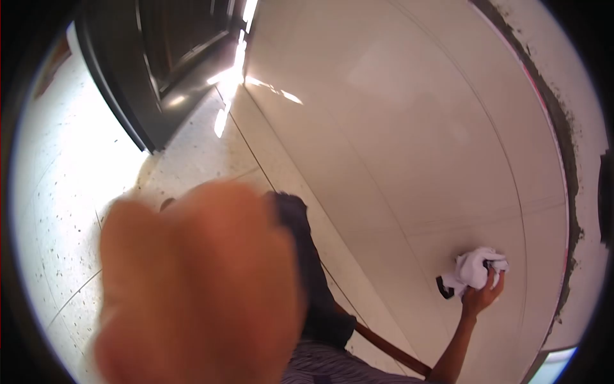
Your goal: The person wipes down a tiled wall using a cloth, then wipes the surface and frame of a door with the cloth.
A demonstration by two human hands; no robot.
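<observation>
My left hand (201, 288) looms large and blurred close to the camera at the lower left. Its fingers are too smeared to tell whether they are closed or whether they hold anything. At the lower right, my right hand (487, 296) grips a bunched white cloth (472, 269) and presses it against the pale tiled wall (409, 147). A small black piece (444, 288) shows at the cloth's left edge.
A dark panelled door (153, 64) stands at the upper left, with bright light at its edge. Speckled floor tiles (70, 217) lie below it. Dark-clothed legs (323, 307) and a brown wooden bar (393, 349) are at the bottom. Rough plaster (566, 147) borders the wall's tiles.
</observation>
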